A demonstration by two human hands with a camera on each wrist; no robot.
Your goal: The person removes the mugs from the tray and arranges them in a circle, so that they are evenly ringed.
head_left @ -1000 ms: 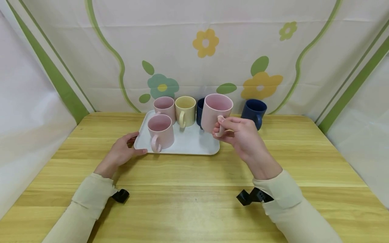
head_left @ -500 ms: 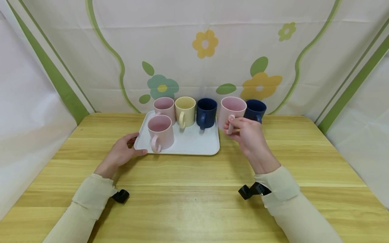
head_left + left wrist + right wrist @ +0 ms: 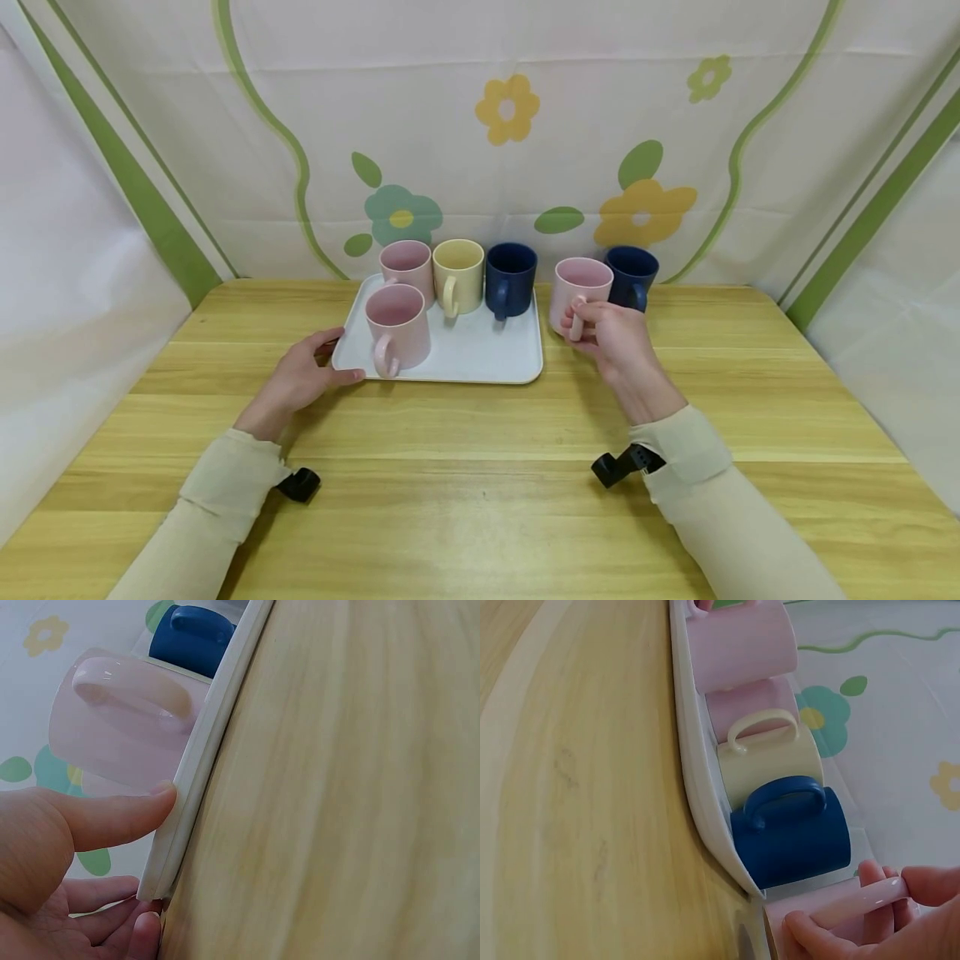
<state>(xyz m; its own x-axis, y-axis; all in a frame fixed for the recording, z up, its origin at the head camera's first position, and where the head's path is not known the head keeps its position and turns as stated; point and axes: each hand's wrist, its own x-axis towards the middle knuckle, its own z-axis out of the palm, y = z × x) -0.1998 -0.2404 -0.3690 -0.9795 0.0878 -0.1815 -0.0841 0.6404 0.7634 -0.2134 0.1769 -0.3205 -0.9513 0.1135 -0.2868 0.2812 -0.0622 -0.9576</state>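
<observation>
My right hand (image 3: pixel 618 337) pinches the handle of a pink mug (image 3: pixel 583 279), upright just right of the white tray (image 3: pixel 480 367). Whether its base touches the table is hard to tell. The right wrist view shows the fingers and thumb on that handle (image 3: pixel 862 901). My left hand (image 3: pixel 300 372) holds the tray's front left corner, its thumb (image 3: pixel 124 817) on the front rim and the other fingers at the left side. On the tray stand a front pink mug (image 3: pixel 401 329), a rear pink mug (image 3: pixel 407 265), a yellow mug (image 3: pixel 460 275) and a navy mug (image 3: pixel 512 279).
Another navy mug (image 3: pixel 632 275) stands on the wooden table (image 3: pixel 480 467) behind the right hand, partly hidden by it and the held pink mug. A flowered cloth (image 3: pixel 465 167) hangs along the table's back edge, with pale cloth on both sides.
My right hand has carried the pink mug rightward and down, from above the tray's right side to beside the tray. The tray's navy mug is uncovered now. My left hand has stayed put.
</observation>
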